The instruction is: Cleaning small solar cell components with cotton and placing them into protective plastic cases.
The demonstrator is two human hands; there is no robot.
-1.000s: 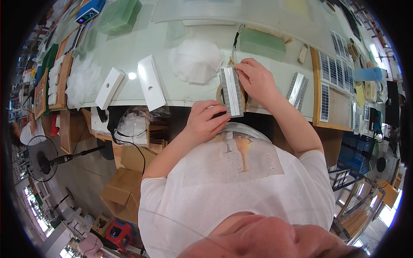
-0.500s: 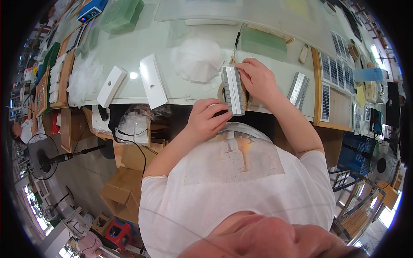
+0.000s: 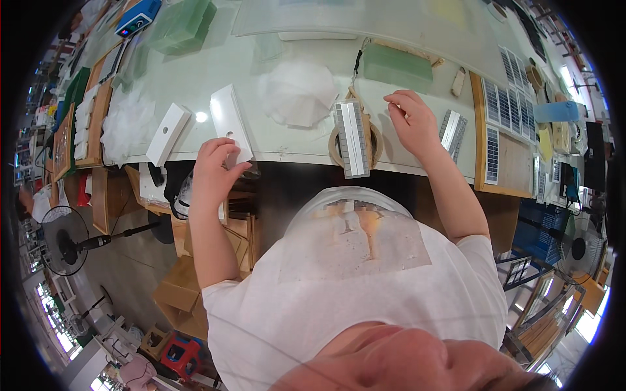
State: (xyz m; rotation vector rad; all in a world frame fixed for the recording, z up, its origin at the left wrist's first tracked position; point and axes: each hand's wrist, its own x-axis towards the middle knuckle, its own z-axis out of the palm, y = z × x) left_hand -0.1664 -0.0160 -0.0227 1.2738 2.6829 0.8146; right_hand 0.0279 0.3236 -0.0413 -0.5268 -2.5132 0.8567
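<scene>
My left hand (image 3: 218,166) is at the near end of a long white box (image 3: 228,114) with a round hole. Its fingers curl over the box's near left corner and its thumb stands apart; whether they touch the box is unclear. A flat strip (image 3: 352,139) with grey tiled borders and a silver middle band rests across a tape roll (image 3: 334,148) at the table's front edge, with no hand on it. To its right, my right hand (image 3: 415,124) hovers over the table, fingers loosely bent and apart, nothing in it.
A second white box (image 3: 168,133) lies on the left. White sheets (image 3: 297,94) are piled mid-table, with green blocks (image 3: 398,67) behind. Another tiled strip (image 3: 452,130) lies right of my right hand, beside a wooden-edged tray (image 3: 478,133) of dark panels.
Both hands have let go of the tiled strip, which stays on the tape roll. My left hand has swung left to the white box; my right hand has drawn off to the right.
</scene>
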